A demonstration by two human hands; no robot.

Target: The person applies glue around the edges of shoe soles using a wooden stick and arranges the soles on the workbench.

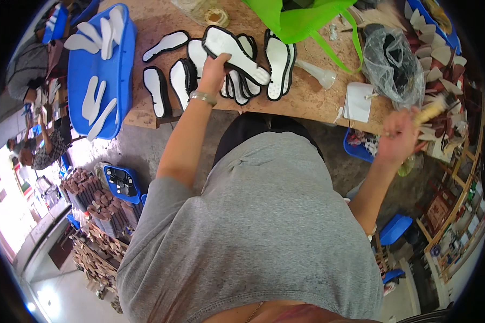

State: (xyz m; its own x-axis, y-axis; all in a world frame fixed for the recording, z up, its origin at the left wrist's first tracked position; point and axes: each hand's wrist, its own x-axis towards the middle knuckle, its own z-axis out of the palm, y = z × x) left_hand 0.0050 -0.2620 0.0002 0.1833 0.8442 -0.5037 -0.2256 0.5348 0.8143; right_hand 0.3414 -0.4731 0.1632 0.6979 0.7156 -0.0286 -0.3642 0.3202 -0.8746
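Over the bench (312,107), gripping a likely light, flexible insole (234,51) in the left hand (214,74) by its side, probably the best hold; clasping a yellow tool (430,113) in the right hand (398,135).

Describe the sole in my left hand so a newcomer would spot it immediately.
Find the brown wooden table across the view's top, then the black-edged white soles on it. Your left hand grips the target sole over them; unlike its neighbours, it is held, slanting from upper left to lower right.
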